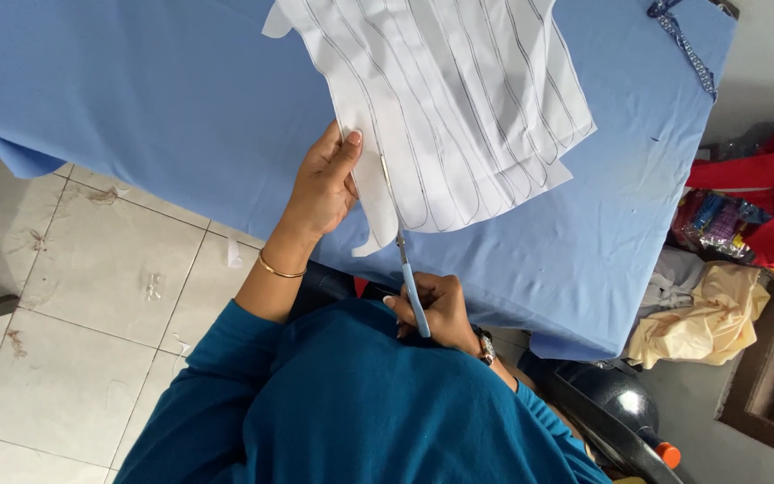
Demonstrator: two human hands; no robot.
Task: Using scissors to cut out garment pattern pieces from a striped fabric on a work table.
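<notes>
A white sheet [459, 99] marked with long dark curved lines lies over the blue cloth-covered table [163, 99], with its near edge lifted. My left hand [324, 184] pinches that near left edge, thumb on top. My right hand [441, 309] grips the light blue handles of a pair of scissors [402, 251]. The blades point up into the sheet along one drawn line. A narrow strip of the sheet curls down beside the blades. I wear a gold bangle on my left wrist and a watch on my right.
A patterned blue ribbon [687, 49] lies at the table's far right corner. Right of the table are piled red, cream and multicoloured cloths [718, 305]. A dark rounded object with an orange cap [620, 403] is by my right side. Grey floor tiles [73, 305] lie left.
</notes>
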